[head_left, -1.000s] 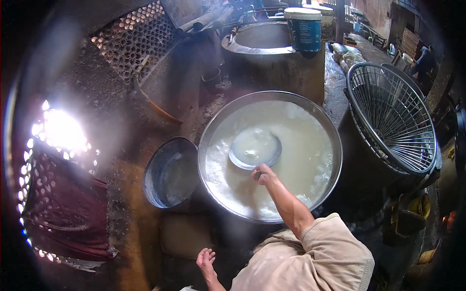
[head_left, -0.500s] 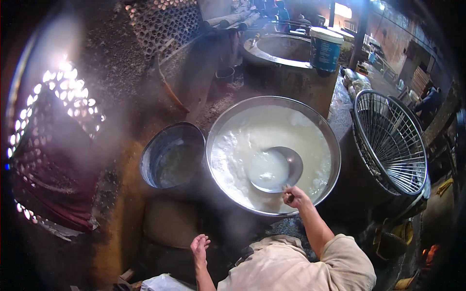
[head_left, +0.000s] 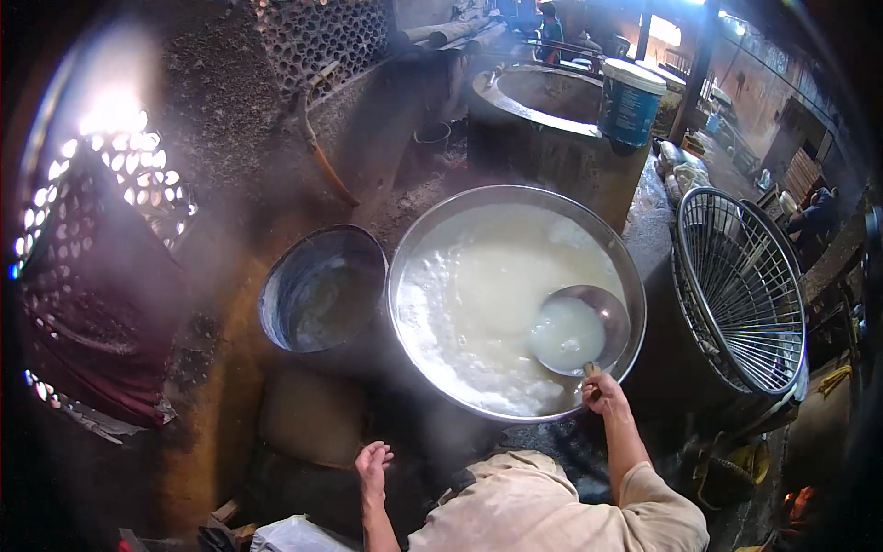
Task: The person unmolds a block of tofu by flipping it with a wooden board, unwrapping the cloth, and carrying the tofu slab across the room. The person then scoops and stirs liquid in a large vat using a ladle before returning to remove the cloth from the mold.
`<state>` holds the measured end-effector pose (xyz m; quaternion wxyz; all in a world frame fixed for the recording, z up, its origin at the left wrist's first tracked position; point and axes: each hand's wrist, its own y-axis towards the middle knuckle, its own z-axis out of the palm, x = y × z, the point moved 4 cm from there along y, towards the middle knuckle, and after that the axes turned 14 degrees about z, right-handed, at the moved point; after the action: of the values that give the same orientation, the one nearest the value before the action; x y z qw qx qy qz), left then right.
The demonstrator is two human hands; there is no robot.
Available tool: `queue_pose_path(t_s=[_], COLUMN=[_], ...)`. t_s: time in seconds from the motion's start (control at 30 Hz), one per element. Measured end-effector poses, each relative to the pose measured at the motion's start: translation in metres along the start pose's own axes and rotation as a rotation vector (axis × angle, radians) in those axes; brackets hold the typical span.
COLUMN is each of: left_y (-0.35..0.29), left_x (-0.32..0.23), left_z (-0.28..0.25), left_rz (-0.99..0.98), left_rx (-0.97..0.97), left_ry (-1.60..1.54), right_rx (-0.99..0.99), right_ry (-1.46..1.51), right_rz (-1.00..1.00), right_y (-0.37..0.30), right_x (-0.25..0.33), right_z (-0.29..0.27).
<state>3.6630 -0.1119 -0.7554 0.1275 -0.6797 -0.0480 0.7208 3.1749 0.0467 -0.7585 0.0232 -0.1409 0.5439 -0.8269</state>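
My right hand (head_left: 605, 394) is closed round the short handle of a wide, round metal ladle (head_left: 614, 317). The ladle's bowl sits at the right side of a large metal vat (head_left: 397, 317), tilted, with pale cloudy liquid inside it. Milky, whitish-yellow liquid (head_left: 487, 267) with foam along its left side fills much of the vat. Over the dark area below the vat hangs my left hand (head_left: 373, 460), holding nothing, its fingers loosely bent. A dark metal bucket (head_left: 276, 317) with a little cloudy liquid stands just left of the vat.
Right of the vat rests a large wire basket (head_left: 690, 276). Behind stands a round masonry tub (head_left: 501, 103) with a blue lidded bucket (head_left: 631, 106) at its edge. A maroon cloth (head_left: 97, 313) hangs at left. Haze drifts on the left; people are in the far background.
My right hand has moved the ladle right, toward the vat's right rim. My left hand stays free below the vat. The whole view has shifted slightly.
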Motion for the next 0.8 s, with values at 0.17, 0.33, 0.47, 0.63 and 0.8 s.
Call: queue_pose_path(t_s=[0.17,0.33,0.47,0.63,0.8], left_y=[0.006,0.007,0.006,0.000,-0.009], left_x=[-0.006,-0.016,-0.021,-0.030,-0.028], left_z=[0.006,0.016,0.020,0.020,0.013], left_rz=[-0.001,-0.030,-0.021,-0.031,-0.042], left_rx=[-0.036,-0.073,-0.101,-0.159,-0.215], left_ry=[0.032,0.077,0.104,0.141,0.154], right_rx=[0.002,-0.010,0.105,0.097,0.230], right_ry=[-0.017,-0.005,0.016,0.072,0.176], right_rz=[-0.127,-0.245,-0.220,-0.223,-0.088], right_y=[0.032,0.079,0.111,0.158,0.198], right_x=[0.041,0.079,0.097,0.110,0.106], right_z=[0.002,0.025,0.064,0.109,0.156])
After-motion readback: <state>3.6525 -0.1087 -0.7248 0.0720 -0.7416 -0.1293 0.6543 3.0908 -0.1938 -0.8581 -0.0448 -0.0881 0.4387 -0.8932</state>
